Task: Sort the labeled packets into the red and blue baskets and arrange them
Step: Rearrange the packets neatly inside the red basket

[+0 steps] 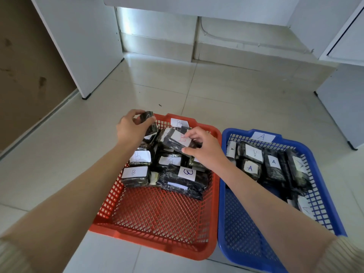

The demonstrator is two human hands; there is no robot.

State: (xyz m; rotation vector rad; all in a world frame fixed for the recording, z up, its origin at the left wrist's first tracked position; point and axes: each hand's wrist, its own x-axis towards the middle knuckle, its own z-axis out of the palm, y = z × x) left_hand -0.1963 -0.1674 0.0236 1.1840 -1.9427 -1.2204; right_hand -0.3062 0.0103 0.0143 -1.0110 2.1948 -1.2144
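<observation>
While the left hand (131, 128) grips a dark packet (149, 123) over the red basket's (157, 241) far-left corner, the right hand (204, 147) pinches a B-labeled packet (177, 141) above the B pile; the blue basket (236, 251), right, holds A packets (254, 153).

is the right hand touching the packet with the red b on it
Touching. The head view shows the right hand pinching the red-B packet with thumb and fingers, above the red basket.

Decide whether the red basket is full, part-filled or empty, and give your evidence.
Part-filled. Black packets marked B crowd the far half of the red basket, while its near half shows only bare mesh.
</observation>
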